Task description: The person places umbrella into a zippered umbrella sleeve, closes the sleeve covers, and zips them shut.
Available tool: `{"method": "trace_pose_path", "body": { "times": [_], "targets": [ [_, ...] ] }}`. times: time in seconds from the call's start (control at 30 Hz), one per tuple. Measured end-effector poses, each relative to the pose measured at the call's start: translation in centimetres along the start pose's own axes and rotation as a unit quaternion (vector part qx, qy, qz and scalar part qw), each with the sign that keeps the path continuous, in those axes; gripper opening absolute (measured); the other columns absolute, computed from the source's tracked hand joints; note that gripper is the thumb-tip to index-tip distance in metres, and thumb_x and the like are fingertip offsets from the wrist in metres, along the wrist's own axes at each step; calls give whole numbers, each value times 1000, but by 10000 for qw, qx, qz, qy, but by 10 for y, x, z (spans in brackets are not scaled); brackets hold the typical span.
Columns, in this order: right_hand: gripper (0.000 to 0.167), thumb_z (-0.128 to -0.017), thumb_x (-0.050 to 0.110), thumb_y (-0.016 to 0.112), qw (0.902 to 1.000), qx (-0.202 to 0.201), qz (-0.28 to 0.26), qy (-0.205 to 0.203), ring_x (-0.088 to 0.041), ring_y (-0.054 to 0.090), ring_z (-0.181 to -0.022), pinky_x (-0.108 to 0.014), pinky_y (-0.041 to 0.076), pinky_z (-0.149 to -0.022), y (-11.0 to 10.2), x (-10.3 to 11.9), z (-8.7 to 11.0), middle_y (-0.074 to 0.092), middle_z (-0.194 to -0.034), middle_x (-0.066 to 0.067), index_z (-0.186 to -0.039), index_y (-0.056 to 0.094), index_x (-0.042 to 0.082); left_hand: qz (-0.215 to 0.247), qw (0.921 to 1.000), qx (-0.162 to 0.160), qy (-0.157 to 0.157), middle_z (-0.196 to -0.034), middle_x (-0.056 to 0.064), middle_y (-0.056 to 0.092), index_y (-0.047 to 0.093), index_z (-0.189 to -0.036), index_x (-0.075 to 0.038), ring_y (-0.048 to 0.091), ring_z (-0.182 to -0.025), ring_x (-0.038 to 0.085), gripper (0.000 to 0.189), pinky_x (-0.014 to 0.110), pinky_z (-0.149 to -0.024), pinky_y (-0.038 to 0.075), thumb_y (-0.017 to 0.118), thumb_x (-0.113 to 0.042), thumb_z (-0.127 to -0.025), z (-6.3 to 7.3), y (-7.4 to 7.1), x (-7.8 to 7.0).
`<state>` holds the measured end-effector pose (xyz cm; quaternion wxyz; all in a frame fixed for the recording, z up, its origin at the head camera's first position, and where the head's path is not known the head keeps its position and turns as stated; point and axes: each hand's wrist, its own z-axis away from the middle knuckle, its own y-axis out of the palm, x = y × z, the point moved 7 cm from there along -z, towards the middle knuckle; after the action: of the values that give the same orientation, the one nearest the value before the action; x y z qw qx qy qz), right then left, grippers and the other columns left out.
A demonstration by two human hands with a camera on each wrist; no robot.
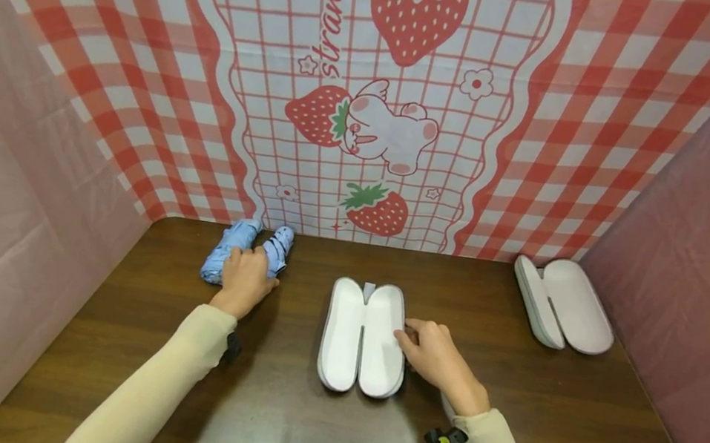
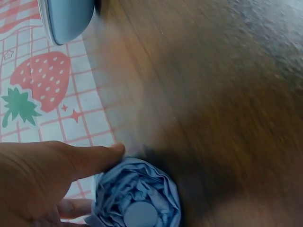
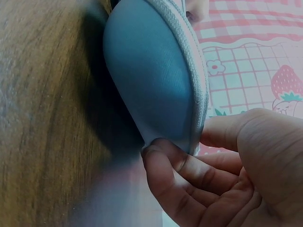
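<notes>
Two light-blue folded umbrellas lie side by side at the table's back left: a plumper left umbrella (image 1: 230, 246) and a right umbrella (image 1: 279, 245) with dark bands. My left hand (image 1: 246, 282) grips one from above; which one is hard to tell. In the left wrist view, the thumb lies against the gathered fabric of the umbrella's end (image 2: 163, 189), around a round cap. An opened glasses case (image 1: 342, 340) lies mid-table, white inside and blue-grey outside. My right hand (image 1: 441, 356) pinches its right half by the edge, thumb inside and fingers under the shell (image 3: 147, 61).
A second opened glasses case (image 1: 579, 307) lies at the back right of the wooden table (image 1: 274, 428). Behind the table hangs a strawberry-print checked cloth (image 1: 165, 77). Pink cloth (image 1: 702, 245) hangs along both sides.
</notes>
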<state>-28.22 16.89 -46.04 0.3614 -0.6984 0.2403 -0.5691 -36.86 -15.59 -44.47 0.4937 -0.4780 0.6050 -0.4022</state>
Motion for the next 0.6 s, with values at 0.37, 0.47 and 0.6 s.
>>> {"method": "trace_pose_path", "body": {
  "times": [0.37,0.47,0.6],
  "targets": [
    [24,-100,13,66,10000,1,15,-96,-8,50,-45,-24,44,-50,0,3,1,52,-54,3,-113,71,-6,-21,9998,-175,95,-102,36,69,59,-110,13,65,-97,52,59,57,-88,52,93,-20,-74,0,-2,-10],
    [21,-100,13,65,9999,46,13,-114,-8,49,-44,-24,43,-49,2,4,1,51,-53,4,-110,71,-4,63,9999,-122,61,-100,35,70,59,-108,12,67,-94,52,54,58,-84,55,91,-17,-75,0,-1,-7],
    [19,-100,13,66,9998,26,69,-191,-7,47,-44,-23,41,-49,2,5,1,50,-52,5,-107,71,-4,129,9997,164,-80,-106,35,69,58,-113,14,66,-100,53,55,59,-86,55,86,-16,-76,-1,0,-5]
  ]
}}
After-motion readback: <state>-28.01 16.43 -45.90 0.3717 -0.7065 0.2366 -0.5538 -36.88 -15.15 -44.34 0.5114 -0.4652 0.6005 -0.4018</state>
